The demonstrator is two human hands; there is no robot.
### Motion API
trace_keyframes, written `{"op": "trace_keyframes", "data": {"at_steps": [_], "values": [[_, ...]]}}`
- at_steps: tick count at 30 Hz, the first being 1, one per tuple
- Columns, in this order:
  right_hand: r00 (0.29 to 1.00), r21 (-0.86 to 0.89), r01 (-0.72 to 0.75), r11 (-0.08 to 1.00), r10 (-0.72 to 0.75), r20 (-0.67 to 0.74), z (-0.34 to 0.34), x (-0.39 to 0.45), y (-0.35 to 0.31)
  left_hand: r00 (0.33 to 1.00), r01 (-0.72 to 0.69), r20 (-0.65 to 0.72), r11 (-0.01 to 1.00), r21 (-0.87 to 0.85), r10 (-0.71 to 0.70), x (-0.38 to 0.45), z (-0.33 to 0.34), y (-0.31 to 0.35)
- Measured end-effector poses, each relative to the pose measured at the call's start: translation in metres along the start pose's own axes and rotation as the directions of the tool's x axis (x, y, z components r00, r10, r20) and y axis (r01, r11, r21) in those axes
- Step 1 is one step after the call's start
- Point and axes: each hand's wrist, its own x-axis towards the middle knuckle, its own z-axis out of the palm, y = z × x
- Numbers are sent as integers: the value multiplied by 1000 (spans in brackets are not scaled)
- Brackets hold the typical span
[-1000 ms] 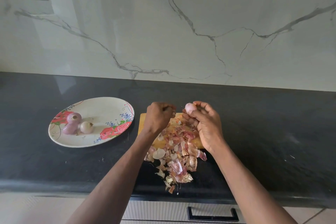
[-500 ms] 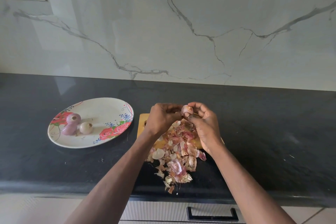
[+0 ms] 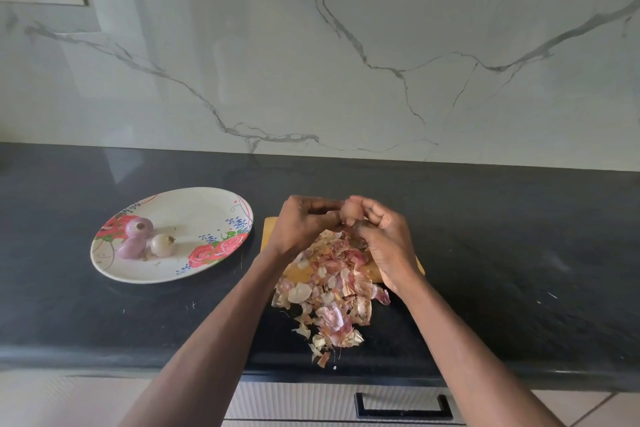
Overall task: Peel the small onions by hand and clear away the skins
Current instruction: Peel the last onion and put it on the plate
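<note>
Your forearms are bare all the way down to the frame edge, no sleeve or cuff anywhere. Your left hand (image 3: 300, 222) and right hand (image 3: 387, 242) are bare too: no gloves, rings, watch or bracelets visible on either wrist.

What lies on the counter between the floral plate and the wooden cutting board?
Nothing: in the head view, bare black countertop separates the white floral oval plate from the yellow wooden cutting board.
</note>
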Motion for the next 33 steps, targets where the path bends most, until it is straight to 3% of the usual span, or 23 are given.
{"op": "trace_keyframes", "data": {"at_steps": [5,13,19,24,27,31,33], "values": [[998,-136,65,989,-66,-3,0,2,5,998,-33,-59,996,82,38,-4,6,2],[996,-239,86,967,-84,19,-1,5,12,994,-23,-109,998,66,31,-6,12,2],[997,67,-69,995,66,39,0,1,0,989,-19,-144,998,54,27,-5,10,4],[973,397,-231,888,211,94,-1,2,-8,960,62,-278,976,208,-2,0,5,3],[956,525,-288,801,269,114,-5,4,-10,973,97,-227,960,264,-35,1,3,1],[941,533,-318,784,331,74,-8,3,-10,992,19,-123,944,330,23,1,1,-1],[942,541,-311,781,328,68,-9,4,-11,997,-8,-77,961,278,31,1,1,0]]}}
